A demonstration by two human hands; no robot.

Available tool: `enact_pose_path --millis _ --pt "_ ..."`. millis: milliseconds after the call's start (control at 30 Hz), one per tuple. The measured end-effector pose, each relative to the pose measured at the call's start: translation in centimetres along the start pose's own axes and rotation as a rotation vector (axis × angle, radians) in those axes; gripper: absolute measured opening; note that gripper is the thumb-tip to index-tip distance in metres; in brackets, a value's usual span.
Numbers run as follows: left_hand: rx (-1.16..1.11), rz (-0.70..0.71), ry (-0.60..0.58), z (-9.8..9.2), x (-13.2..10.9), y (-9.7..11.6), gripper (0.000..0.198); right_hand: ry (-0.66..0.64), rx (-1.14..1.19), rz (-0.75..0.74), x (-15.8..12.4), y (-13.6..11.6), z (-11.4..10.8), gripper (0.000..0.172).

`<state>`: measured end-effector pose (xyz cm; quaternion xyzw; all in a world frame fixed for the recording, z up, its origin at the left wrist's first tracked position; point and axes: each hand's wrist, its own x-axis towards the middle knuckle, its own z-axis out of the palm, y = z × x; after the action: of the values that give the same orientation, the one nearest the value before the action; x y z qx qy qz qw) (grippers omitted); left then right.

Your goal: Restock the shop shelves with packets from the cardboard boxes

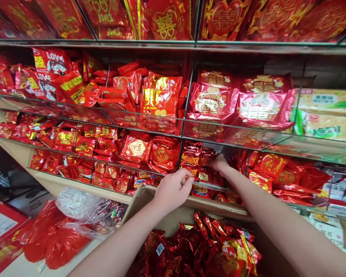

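Note:
My left hand [174, 189] is closed, fingers curled in at the front edge of a shelf compartment. Its fingertips meet the lower end of a column of shiny red snack packets [191, 157] with gold print; what they pinch is hidden. My right hand [220, 164] reaches into the same compartment, beside more red packets [207, 163], and its fingertips are mostly out of sight. Below both forearms stands an open cardboard box [219, 206], holding a heap of dark red foil packets [187, 250].
Clear dividers and a clear front lip [225, 132] bound the shelf compartments. Pink-red packets [212, 100] fill the row above, with pale green-marked packs [324, 123] at right. Red plastic bags [60, 238] and a clear bag [80, 204] lie at lower left.

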<state>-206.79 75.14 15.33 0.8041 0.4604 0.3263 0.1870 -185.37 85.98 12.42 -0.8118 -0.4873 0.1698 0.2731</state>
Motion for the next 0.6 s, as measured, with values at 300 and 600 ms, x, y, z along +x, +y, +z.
enact_pose_path --millis 300,600 --pt "0.093 0.006 -0.061 0.2 0.2 0.4 0.019 -0.05 0.011 -0.007 1.2 0.0 1.0 0.067" --pt "0.092 0.034 -0.071 0.3 0.1 0.2 0.016 0.06 -0.044 -0.062 0.6 0.2 0.6 0.101"
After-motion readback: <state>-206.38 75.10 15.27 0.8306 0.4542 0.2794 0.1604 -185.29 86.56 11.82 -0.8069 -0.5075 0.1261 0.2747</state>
